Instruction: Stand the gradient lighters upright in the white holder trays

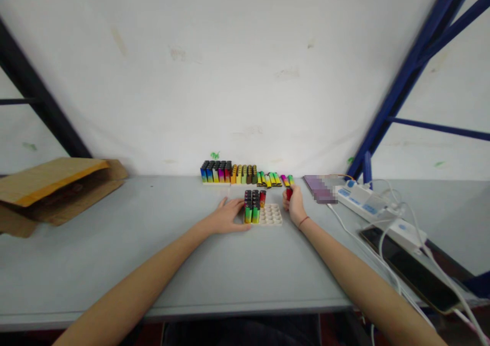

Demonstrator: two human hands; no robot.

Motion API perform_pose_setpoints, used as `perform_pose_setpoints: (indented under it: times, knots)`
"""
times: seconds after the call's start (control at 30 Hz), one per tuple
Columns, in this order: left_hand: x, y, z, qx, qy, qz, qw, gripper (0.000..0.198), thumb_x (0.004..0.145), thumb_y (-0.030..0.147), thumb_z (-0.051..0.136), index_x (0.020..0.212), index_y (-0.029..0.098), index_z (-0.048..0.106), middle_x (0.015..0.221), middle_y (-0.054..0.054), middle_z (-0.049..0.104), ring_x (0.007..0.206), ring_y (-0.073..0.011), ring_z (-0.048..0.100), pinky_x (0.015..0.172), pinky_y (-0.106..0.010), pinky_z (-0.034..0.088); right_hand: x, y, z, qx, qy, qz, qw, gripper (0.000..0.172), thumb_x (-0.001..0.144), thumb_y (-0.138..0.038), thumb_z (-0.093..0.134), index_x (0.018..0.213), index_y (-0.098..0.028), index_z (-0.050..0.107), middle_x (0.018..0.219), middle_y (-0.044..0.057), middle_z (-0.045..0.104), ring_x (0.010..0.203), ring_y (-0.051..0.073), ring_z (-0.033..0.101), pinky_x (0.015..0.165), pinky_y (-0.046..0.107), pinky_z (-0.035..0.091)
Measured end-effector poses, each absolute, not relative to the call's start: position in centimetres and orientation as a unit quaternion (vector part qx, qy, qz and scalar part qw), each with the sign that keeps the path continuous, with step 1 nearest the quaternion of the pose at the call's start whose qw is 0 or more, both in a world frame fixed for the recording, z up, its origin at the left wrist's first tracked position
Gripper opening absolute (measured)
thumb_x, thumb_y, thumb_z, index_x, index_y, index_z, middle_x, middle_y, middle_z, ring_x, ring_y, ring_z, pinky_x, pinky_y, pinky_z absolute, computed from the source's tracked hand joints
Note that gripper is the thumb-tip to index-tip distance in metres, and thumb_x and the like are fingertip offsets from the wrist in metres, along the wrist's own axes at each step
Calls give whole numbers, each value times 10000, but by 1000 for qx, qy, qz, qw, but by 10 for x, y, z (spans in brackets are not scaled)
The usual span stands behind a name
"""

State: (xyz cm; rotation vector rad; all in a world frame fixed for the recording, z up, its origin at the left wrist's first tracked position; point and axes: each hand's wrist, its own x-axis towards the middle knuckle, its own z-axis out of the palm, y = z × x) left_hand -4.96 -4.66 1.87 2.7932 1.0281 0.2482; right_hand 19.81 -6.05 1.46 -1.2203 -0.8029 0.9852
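In the middle of the table stands a white tray (271,215) with round holes. Upright lighters (251,207) with black tops and green-yellow bodies fill its left columns. One red lighter (262,198) stands beside them at the back; the visible holes to the right are bare. My left hand (228,216) rests against the tray's left side, fingers spread, thumb along the near corner. Right of the tray, my right hand (294,206) is closed around a red lighter (289,193), partly hidden by the fingers.
Against the wall stand a full rack of colourful lighters (216,171), yellow and dark lighters (244,174), and several lying green-yellow lighters (269,179). Right are a purple object (320,189), a power strip (367,208), white cables and a phone (411,268). A paper bag (57,190) lies left.
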Motion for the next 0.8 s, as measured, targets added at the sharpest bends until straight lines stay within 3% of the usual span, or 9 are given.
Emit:
perform_pose_setpoints:
  times: [0.2,0.47,0.8]
  knots:
    - [-50,-47,20,933,343,76,81,825,781,683,500,1379,137,341,1401,-190,401,1309,-331,347,1095,-578,85,195,-65,20,-531,-347,459,623,450,874,-382,241,451,-230,264,344,-55,186,307,81,141,339,239,97]
    - [-49,-47,19,933,341,82,81,820,780,684,500,1376,140,352,1401,-180,403,1301,-350,353,1090,-588,100,195,-65,21,-535,-321,453,636,426,858,-444,248,491,-231,290,353,-58,207,309,85,173,325,228,129]
    - [-50,-47,21,932,345,75,82,826,781,678,503,1379,131,345,1412,-184,389,1309,-340,343,1098,-575,84,200,-63,17,-534,-373,484,584,451,856,-545,160,525,-249,240,359,-66,159,306,91,123,314,227,118]
